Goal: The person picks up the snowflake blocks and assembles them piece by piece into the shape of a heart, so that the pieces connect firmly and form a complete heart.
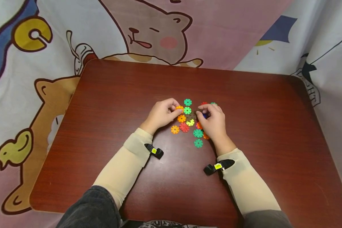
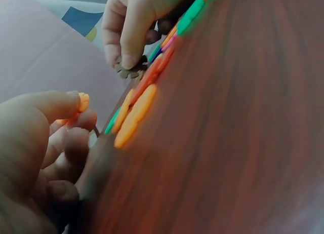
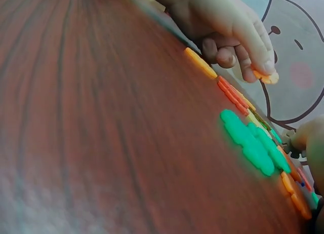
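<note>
My left hand (image 1: 162, 114) pinches an orange notched plastic disc (image 2: 82, 103) between thumb and fingertips, raised above the table. Opposite it, my right hand (image 1: 215, 123) holds a brown notched disc (image 2: 130, 70) between thumb and fingers, also off the tabletop. Between and below the hands lie loose discs of the same kind: green (image 1: 187, 102), bright green (image 1: 187, 110), orange (image 1: 181, 118), red (image 1: 184, 127), yellow (image 1: 190, 123) and brown (image 1: 191, 117). Some pieces under the right hand are partly hidden, including a blue one (image 1: 205, 116).
The discs lie on a reddish-brown wooden table (image 1: 125, 95). Two green discs, one at the near end (image 1: 198, 143), and an orange disc (image 1: 175, 129) sit at the pile's near side. A cartoon-printed cloth (image 1: 216, 34) hangs behind the table.
</note>
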`<action>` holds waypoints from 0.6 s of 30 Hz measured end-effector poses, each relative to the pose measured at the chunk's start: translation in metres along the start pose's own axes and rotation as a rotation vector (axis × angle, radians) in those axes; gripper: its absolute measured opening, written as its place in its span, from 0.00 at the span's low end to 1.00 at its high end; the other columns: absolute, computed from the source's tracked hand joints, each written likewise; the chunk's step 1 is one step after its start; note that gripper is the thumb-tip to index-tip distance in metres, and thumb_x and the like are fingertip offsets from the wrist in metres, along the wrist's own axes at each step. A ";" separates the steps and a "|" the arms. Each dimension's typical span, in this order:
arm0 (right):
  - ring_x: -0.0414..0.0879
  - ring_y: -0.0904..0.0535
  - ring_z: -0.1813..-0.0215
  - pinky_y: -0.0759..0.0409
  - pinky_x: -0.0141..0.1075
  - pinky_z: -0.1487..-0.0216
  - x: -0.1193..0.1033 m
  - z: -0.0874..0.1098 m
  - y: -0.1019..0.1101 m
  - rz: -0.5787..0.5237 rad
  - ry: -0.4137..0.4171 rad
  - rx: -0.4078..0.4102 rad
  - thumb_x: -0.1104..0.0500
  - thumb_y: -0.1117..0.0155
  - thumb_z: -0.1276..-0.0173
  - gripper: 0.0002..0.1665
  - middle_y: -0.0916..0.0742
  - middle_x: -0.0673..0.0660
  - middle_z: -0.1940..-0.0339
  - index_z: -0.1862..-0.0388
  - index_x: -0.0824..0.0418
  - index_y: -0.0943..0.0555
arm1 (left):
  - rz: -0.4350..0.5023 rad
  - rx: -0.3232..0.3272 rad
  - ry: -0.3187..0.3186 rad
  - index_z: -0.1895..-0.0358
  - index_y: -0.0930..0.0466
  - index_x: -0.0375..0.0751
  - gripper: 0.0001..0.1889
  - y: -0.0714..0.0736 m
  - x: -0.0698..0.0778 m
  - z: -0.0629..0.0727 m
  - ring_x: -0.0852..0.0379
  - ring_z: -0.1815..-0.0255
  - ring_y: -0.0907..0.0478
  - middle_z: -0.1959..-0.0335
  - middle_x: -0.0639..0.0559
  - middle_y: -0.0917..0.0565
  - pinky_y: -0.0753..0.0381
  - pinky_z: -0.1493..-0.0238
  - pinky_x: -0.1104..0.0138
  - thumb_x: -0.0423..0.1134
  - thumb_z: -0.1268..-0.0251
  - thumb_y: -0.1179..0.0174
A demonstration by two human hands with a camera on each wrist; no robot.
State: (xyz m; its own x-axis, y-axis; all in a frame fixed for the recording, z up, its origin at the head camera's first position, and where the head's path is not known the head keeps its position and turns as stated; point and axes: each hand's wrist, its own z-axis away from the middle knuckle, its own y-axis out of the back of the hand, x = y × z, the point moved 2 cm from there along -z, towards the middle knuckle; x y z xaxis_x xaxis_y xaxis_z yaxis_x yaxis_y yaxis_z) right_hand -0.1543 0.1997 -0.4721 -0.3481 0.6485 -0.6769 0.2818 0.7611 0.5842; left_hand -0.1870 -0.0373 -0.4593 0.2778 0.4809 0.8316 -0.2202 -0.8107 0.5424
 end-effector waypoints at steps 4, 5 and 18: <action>0.52 0.23 0.62 0.30 0.43 0.58 -0.001 -0.001 0.001 -0.011 -0.008 0.003 0.65 0.21 0.35 0.08 0.17 0.58 0.69 0.58 0.63 0.10 | 0.078 0.010 -0.020 0.57 0.12 0.45 0.06 -0.005 -0.001 0.000 0.59 0.76 0.22 0.70 0.57 0.14 0.24 0.69 0.67 0.40 0.31 0.27; 0.53 0.23 0.62 0.30 0.43 0.58 -0.002 -0.001 0.002 -0.013 -0.011 0.002 0.65 0.21 0.35 0.08 0.16 0.58 0.69 0.58 0.63 0.10 | 0.094 0.013 -0.021 0.58 0.11 0.44 0.05 -0.005 -0.001 0.000 0.59 0.76 0.21 0.70 0.57 0.13 0.23 0.69 0.67 0.39 0.30 0.27; 0.51 0.24 0.60 0.29 0.42 0.58 -0.004 0.001 0.000 0.016 -0.079 -0.083 0.59 0.22 0.31 0.08 0.15 0.55 0.68 0.59 0.61 0.13 | 0.010 -0.017 0.002 0.48 0.09 0.50 0.08 -0.005 -0.004 0.000 0.60 0.68 0.20 0.65 0.59 0.13 0.22 0.59 0.62 0.43 0.21 0.37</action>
State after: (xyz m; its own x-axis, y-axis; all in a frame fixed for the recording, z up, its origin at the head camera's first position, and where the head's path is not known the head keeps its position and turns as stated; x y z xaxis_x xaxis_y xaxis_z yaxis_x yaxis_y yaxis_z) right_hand -0.1523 0.1974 -0.4696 -0.2716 0.6621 -0.6985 0.2104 0.7491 0.6282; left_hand -0.1870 -0.0351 -0.4648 0.2739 0.4733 0.8373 -0.2388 -0.8098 0.5359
